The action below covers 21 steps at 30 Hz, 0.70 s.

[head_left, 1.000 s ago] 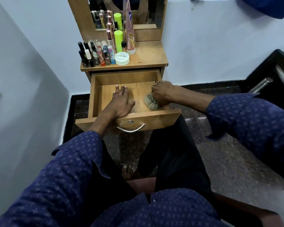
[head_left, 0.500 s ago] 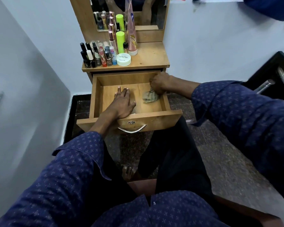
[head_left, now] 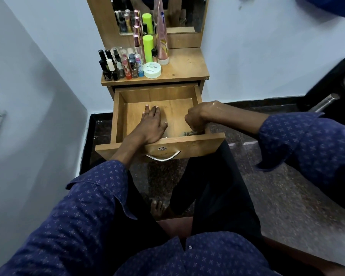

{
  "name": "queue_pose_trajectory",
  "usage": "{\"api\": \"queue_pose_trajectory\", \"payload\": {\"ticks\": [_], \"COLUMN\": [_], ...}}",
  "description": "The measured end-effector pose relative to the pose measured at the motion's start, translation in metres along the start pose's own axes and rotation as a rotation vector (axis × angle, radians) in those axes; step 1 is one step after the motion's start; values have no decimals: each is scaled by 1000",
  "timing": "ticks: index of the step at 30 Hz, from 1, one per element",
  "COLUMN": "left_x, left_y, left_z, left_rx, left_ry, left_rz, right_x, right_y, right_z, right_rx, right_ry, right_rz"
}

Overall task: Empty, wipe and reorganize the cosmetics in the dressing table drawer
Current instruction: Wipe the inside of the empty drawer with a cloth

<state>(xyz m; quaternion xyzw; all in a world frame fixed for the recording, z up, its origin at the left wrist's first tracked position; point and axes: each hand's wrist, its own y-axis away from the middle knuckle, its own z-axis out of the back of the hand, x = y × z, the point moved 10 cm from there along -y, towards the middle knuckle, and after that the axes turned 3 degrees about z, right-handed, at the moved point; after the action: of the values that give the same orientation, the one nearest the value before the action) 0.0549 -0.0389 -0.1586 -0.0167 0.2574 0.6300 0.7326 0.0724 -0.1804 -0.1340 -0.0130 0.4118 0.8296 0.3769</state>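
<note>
The left hand [head_left: 151, 126] lies flat, fingers straight, on the floor of the open drawer [head_left: 119, 116], while the right hand [head_left: 195, 118] is curled round a cloth [head_left: 189, 133] in the near right corner. The cosmetics [head_left: 125, 62] stand crowded on the left of the wooden tabletop [head_left: 185, 66] below a mirror [head_left: 187, 12]. Pale walls [head_left: 267, 46] meet a dark speckled floor [head_left: 287, 196].

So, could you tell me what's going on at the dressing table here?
A person is wiping out the open drawer. The left hand lies flat on the drawer floor, while the right hand grips a cloth at the front right corner, mostly hidden behind the drawer front. The drawer holds no cosmetics; the nail polish bottles, a round white jar and taller tubes stand on the tabletop above.
</note>
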Motion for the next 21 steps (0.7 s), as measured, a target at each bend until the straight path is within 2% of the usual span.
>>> {"api": "queue_pose_trajectory", "payload": {"ticks": [4, 8, 13, 19, 21], "left_x": [0, -2, 8, 4, 10], "left_y": [-1, 0, 0, -4, -2], "left_z": [-4, -11, -4, 6, 6], "left_rx": [39, 56, 56, 32, 27], "left_ry": [-10, -8, -16, -5, -8], "left_rz": [3, -2, 9, 13, 20], "right_x": [-19, -36, -20, -1, 10], "right_y": [-11, -9, -29, -13, -7], "right_z": [24, 44, 42, 30, 23], "right_rx": [-21, -150, -255, -101, -31], "right_ry": [57, 218, 169, 183, 93], "right_rz": [-49, -141, -140, -66, -21]}}
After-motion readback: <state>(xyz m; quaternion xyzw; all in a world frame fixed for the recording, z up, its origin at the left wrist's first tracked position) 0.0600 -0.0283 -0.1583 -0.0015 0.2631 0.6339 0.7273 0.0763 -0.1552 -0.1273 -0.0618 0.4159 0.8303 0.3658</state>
